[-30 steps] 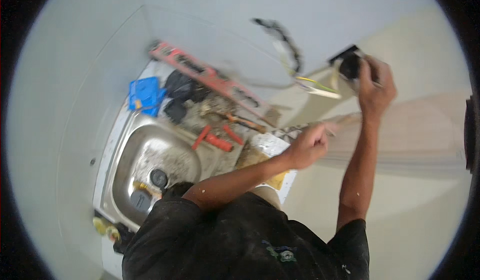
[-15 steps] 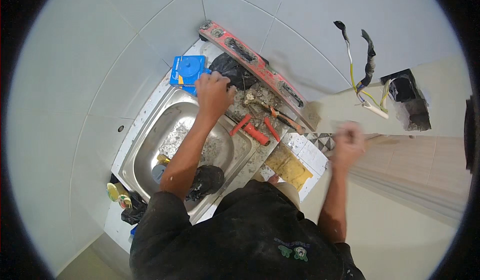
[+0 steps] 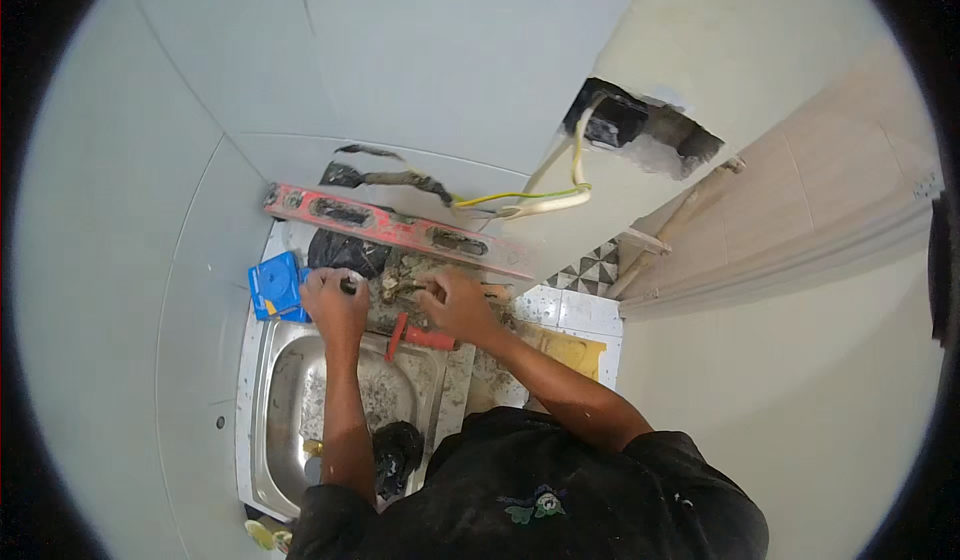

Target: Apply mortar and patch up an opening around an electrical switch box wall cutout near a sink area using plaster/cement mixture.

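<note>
My left hand (image 3: 337,303) is above the sink's far rim, beside a blue box (image 3: 278,285). Its fingers are curled around a small dark thing that I cannot make out. My right hand (image 3: 460,305) reaches over the debris-covered counter, fingers bent together above a tool with an orange-brown handle (image 3: 497,291). What those fingers grip, if anything, is hidden. Just below lies a red-handled tool (image 3: 430,339). Behind both hands, a dirty red spirit level (image 3: 385,228) lies along the wall, with a black plastic bag (image 3: 347,254) in front of it.
The steel sink (image 3: 262,410) is spattered with grime and holds a black bundle (image 3: 397,452). From a broken-out wall box (image 3: 640,125), a yellow-green wire and white cable (image 3: 560,201) hang near the level. A yellow board (image 3: 575,353) lies low at the right.
My right hand has swung left from the open side to the tools on the counter. My left hand stays near the blue box. The view has turned and shifted right.
</note>
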A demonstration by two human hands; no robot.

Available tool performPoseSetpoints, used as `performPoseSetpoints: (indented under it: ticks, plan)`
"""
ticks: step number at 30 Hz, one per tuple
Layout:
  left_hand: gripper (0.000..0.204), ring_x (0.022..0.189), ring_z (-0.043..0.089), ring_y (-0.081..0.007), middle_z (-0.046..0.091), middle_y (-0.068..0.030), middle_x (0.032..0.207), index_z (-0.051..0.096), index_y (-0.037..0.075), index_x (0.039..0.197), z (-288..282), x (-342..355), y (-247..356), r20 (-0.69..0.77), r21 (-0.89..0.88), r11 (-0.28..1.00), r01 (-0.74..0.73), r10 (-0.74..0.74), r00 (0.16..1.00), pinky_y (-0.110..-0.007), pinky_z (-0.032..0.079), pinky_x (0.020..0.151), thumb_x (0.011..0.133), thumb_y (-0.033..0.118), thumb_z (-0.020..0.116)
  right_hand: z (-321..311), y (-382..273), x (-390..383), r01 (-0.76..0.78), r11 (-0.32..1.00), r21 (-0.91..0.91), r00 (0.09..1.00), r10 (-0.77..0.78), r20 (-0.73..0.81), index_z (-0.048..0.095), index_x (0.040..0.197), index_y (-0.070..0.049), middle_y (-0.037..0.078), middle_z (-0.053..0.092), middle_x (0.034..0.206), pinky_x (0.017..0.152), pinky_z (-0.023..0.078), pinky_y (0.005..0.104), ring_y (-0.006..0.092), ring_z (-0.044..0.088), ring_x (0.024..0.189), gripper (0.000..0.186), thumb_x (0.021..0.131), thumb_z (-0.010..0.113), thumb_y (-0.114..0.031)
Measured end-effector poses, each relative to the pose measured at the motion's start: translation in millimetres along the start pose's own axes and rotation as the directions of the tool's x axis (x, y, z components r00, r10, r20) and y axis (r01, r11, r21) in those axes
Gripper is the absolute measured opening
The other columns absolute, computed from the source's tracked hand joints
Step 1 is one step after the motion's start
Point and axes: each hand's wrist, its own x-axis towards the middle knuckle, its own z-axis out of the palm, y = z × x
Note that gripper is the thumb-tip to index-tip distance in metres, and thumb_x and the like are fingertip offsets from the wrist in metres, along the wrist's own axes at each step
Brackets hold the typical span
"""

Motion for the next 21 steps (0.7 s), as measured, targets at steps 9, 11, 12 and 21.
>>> performPoseSetpoints:
  ticks: [9, 11, 12, 21]
  plan:
    - [0.035, 0.085, 0.065, -0.0274, 0.067, -0.0092, 0.09, 0.066, 0.007, 0.098, -13, -67, 137, -0.141, -0.553, 0.738, -0.387, 0.375, 0.916, -0.038, 0.051, 0.077, 0.07, 0.019, 0.083, -104, -50, -54, 0.062, 0.996, 0.065, 0.992, -0.054, -0.117, 0.069, 0.107, -0.001, 0.016, 0.068, 0.089, 0.074, 0.05, 0.0335, 0.0257, 0.065, 0.084, 0.024, 0.087, 0.063, -0.011]
    - [0.036, 0.086, 0.065, -0.0273, 0.068, -0.0096, 0.092, 0.066, 0.006, 0.101, -14, -66, 163, -0.197, -0.576, 0.683, -0.45, 0.418, 0.887, -0.038, 0.051, 0.078, 0.071, 0.017, 0.082, -136, -62, -59, -0.139, 0.975, 0.174, 0.978, 0.164, -0.133, 0.072, 0.095, -0.001, 0.015, 0.069, 0.087, 0.074, 0.052, 0.0345, 0.0254, 0.066, 0.082, 0.014, 0.084, 0.066, -0.007]
    - [0.038, 0.088, 0.066, -0.0272, 0.068, -0.0105, 0.093, 0.065, 0.005, 0.105, -18, -62, 178, -0.178, -0.661, 0.612, -0.433, 0.433, 0.884, -0.038, 0.052, 0.079, 0.072, 0.016, 0.081, -157, -68, -59, -0.096, 0.995, -0.004, 0.976, 0.093, -0.195, 0.071, 0.093, -0.001, 0.014, 0.069, 0.087, 0.073, 0.052, 0.0344, 0.0252, 0.066, 0.08, 0.012, 0.082, 0.067, -0.005]
    - [0.049, 0.075, 0.062, -0.0125, 0.066, -0.0088, 0.093, 0.05, -0.001, 0.131, 9, -12, 323, 0.139, -0.965, -0.151, 0.216, 0.401, 0.905, -0.026, 0.051, 0.069, 0.084, 0.002, 0.061, -254, -114, 77, 0.217, 0.604, -0.767, 0.656, -0.673, -0.343, 0.069, 0.091, -0.005, 0.01, 0.066, 0.087, 0.062, 0.052, 0.0335, 0.024, 0.065, 0.071, 0.015, 0.078, 0.074, -0.008]
